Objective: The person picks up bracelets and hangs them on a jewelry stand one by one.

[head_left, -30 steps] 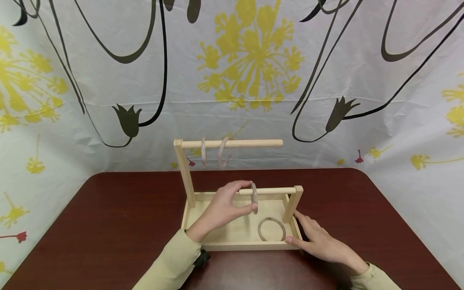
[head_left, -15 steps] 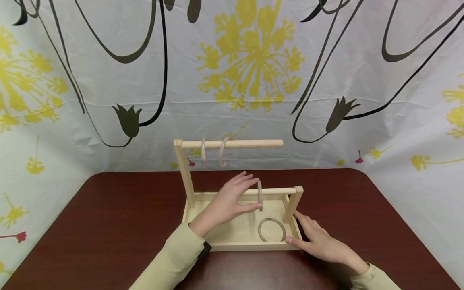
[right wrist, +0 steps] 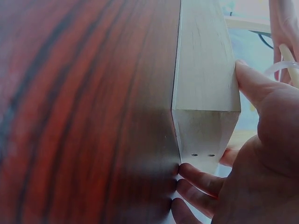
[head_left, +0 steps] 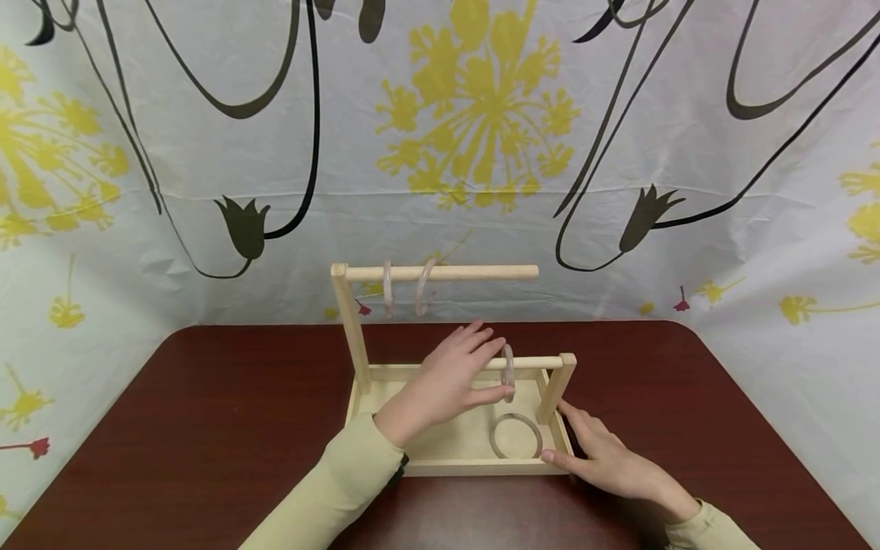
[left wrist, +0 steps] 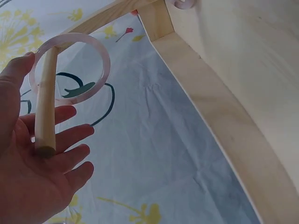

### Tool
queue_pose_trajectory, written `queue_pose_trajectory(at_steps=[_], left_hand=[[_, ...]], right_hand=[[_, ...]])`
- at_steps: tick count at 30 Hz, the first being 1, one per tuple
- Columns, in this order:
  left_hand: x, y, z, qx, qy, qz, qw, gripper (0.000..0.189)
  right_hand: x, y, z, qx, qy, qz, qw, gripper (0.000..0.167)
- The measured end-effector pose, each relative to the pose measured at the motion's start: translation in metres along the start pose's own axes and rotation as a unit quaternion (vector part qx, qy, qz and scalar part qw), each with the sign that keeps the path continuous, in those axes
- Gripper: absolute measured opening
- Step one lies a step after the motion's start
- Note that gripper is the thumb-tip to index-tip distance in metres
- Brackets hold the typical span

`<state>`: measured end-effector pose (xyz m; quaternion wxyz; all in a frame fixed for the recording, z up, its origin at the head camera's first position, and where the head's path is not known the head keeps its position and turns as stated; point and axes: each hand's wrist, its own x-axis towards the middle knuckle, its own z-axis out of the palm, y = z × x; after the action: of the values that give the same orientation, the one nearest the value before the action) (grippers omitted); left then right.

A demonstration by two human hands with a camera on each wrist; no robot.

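Observation:
A wooden stand (head_left: 474, 467) has a shallow tray base, a tall long rod and a lower short rod (head_left: 536, 363). My left hand (head_left: 440, 382) pinches a pale translucent bangle (head_left: 508, 374) between thumb and fingertips. The bangle encircles the short rod, as the left wrist view confirms, with the rod's free end (left wrist: 46, 151) near the palm. At the tray's front right corner, my right hand (head_left: 612, 458) holds on, thumb at the front rim and fingers along the end wall (right wrist: 205, 130). Another bangle (head_left: 492, 438) lies flat in the tray.
Two pale bangles, one farther left (head_left: 388, 294) and one beside it (head_left: 422, 294), hang on the tall upper rod (head_left: 488, 272). The dark red-brown table (head_left: 206, 428) carries the stand. A patterned white cloth (head_left: 344, 153) hangs behind.
The left hand has slid the bangle rightward along the short rod toward its post, its other fingers spreading out. The right hand stays at the tray corner.

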<state>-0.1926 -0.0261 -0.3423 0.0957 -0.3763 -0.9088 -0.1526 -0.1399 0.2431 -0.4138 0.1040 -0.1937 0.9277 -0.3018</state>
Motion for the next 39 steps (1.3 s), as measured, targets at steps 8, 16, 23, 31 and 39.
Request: queue_pose_trajectory(at_steps=[8,16,23,31,39], left_hand=[[0.009,0.013,-0.001,0.082,0.009,0.011,0.9965,0.068],[0.017,0.022,0.0,0.113,0.014,0.015,0.9933,0.064],[0.02,0.025,0.005,0.138,0.029,0.016,0.9898,0.066],[0.019,0.024,0.007,0.159,0.039,0.01,0.9865,0.068],[0.018,0.023,0.006,0.136,0.024,0.013,0.9904,0.072]], right_hand=[[-0.001,0.0,0.0,-0.005,0.003,0.001,1.0,0.08],[-0.001,0.0,0.0,-0.005,0.001,0.0,1.0,0.08],[0.0,0.0,-0.001,0.003,-0.008,0.002,1.0,0.079],[0.001,-0.001,-0.002,-0.006,-0.008,-0.005,0.9999,0.081],[0.0,-0.001,-0.001,-0.006,-0.004,-0.003,1.0,0.079]])
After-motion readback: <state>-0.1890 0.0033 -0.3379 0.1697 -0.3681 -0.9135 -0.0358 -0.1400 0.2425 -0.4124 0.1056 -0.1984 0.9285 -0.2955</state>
